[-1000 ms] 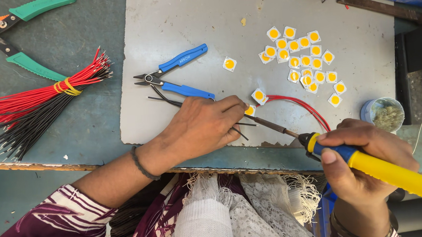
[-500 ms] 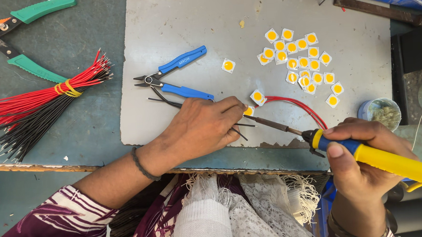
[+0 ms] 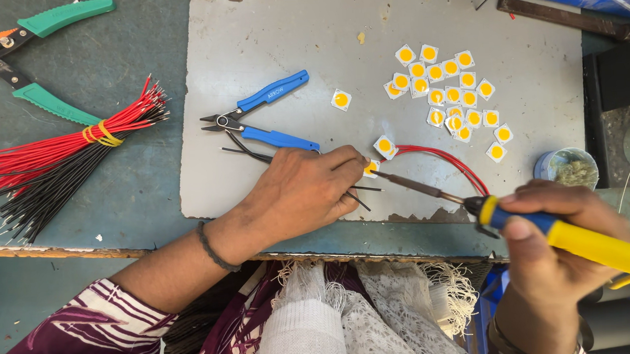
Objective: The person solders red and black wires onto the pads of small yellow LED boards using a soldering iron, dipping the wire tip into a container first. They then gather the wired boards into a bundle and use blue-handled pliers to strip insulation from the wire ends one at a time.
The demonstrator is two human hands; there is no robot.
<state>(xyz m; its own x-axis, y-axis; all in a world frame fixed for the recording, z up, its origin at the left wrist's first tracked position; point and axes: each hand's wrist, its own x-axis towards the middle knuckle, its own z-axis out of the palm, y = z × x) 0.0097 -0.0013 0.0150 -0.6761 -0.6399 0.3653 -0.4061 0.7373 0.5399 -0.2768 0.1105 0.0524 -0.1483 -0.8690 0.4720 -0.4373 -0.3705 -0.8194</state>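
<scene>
Soldering iron (image 3: 529,221) tip has crept up to the small LED chip (image 3: 371,168) mid-frame; left hand (image 3: 298,195) fingers pinch it down, right hand (image 3: 555,248) fingers wrapped round the handle — joint being made.

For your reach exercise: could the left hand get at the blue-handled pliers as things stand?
Probably yes. The left hand lies just below the blue-handled pliers with nothing between them, though its fingers are now pinning a small chip and wires.

To your left lie green pliers (image 3: 40,40) and a banded bundle of red and black wires (image 3: 59,156). Blue cutters (image 3: 263,119) rest on the grey mat (image 3: 287,36), a small tub (image 3: 568,169) at its right edge.
</scene>
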